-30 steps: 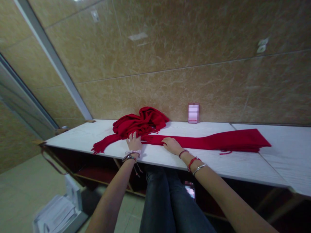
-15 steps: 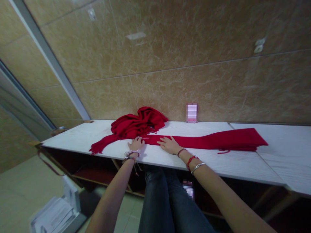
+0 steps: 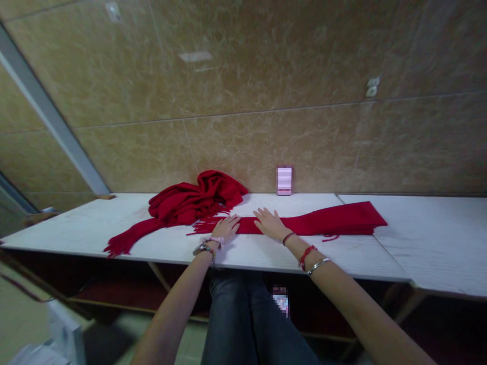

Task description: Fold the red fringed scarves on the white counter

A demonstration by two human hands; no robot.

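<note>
A red fringed scarf (image 3: 327,220), folded into a long narrow strip, lies along the white tabletop (image 3: 262,251). My left hand (image 3: 227,228) rests flat on it near the fringed end, fingers stretched out. Just to the right, my right hand (image 3: 270,223) lies on the strip with its fingers spread. Behind and left of my left hand is a crumpled heap of red fabric (image 3: 194,200), with a fringed end trailing toward the front edge. Neither hand grips the cloth.
A blurred, phone-like upright rectangle (image 3: 284,180) leans on the tiled wall (image 3: 228,137) at the back. Dark open shelves (image 3: 117,294) lie under the tabletop. Papers in a box (image 3: 45,350) are on the floor at lower left. A wall socket (image 3: 373,86) is at right.
The view has shifted to the right. My left hand has slid rightward along the strip, closer to my right hand, uncovering more of the fringe. Both hands stay flat on the scarf.
</note>
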